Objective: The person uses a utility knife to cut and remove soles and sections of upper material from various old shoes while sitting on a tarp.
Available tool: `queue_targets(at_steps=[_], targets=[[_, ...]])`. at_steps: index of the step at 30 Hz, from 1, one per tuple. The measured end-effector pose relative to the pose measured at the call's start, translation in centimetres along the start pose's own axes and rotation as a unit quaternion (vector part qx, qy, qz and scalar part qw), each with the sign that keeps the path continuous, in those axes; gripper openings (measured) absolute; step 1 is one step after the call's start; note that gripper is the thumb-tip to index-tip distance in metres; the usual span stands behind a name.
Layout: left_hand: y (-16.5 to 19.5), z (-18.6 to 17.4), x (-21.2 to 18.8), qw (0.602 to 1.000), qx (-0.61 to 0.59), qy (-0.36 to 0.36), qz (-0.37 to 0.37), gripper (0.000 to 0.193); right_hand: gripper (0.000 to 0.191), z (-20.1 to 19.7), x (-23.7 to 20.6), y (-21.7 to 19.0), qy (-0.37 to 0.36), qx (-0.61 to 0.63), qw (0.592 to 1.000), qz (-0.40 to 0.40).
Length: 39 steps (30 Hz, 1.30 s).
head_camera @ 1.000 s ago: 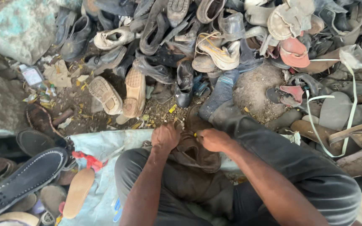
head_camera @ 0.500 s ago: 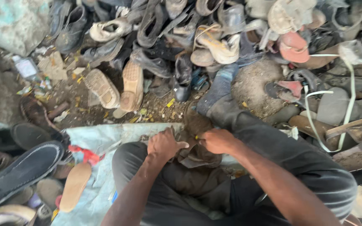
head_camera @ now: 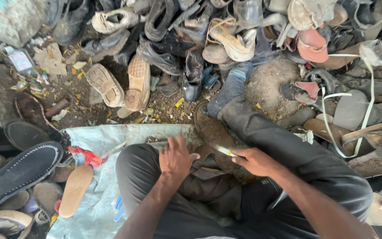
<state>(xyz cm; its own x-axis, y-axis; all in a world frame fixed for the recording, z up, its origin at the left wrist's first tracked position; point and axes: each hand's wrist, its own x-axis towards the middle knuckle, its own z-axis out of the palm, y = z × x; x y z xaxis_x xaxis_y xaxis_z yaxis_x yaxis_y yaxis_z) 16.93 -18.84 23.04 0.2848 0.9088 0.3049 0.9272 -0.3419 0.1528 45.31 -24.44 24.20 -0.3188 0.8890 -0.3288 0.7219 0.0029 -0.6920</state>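
Two hands on one worn brown shoe point(head_camera: 208, 152), which sits in the person's lap between the knees, toe end pointing away toward the shoe pile point(head_camera: 208, 35). Left hand point(head_camera: 175, 157) is pressed flat on the shoe's near side, fingers spread, pinning it down rather than wrapping it. Right hand point(head_camera: 256, 161) is clenched around a thin pale-handled tool point(head_camera: 223, 151), tip aimed at the shoe's upper; can't tell if the tip touches.

Handling, my read: light, old leather, soft and floppy in the upper, stiffer at the sole. Dusty, so not slippery. Best hold is the sole edge or heel, braced on the thigh; squeezing the upper will just collapse it.

Just left of the shoe: pale blue sack cloth point(head_camera: 102, 137) under the leg, with a tan sole point(head_camera: 75, 190) and a red scrap point(head_camera: 87, 156) on it.
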Motion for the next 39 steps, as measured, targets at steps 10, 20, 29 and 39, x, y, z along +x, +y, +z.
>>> queue_targets(at_steps=[10, 20, 29, 39], targets=[[6.4, 3.4, -0.2, 0.932, -0.154, -0.325, -0.047, 0.072, 0.05, 2.0, -1.4, 0.6, 0.248, 0.064, 0.965, 0.06], [3.1, 5.1, 6.1, 0.93, -0.005, -0.349, 0.119, 0.056, 0.047, -0.1, -2.1, -2.0, 0.32, 0.067, 0.944, -0.05], [-0.4, 3.2, 6.5, 0.928, -0.098, -0.356, 0.037, 0.07, 0.051, 1.5, -2.7, -2.4, 0.186, 0.053, 0.981, 0.002], [-1.7, 2.6, 8.7, 0.897, -0.157, -0.412, 0.042, 0.055, 0.044, 3.1, 5.2, -1.5, 0.095, 0.013, 0.993, 0.07]])
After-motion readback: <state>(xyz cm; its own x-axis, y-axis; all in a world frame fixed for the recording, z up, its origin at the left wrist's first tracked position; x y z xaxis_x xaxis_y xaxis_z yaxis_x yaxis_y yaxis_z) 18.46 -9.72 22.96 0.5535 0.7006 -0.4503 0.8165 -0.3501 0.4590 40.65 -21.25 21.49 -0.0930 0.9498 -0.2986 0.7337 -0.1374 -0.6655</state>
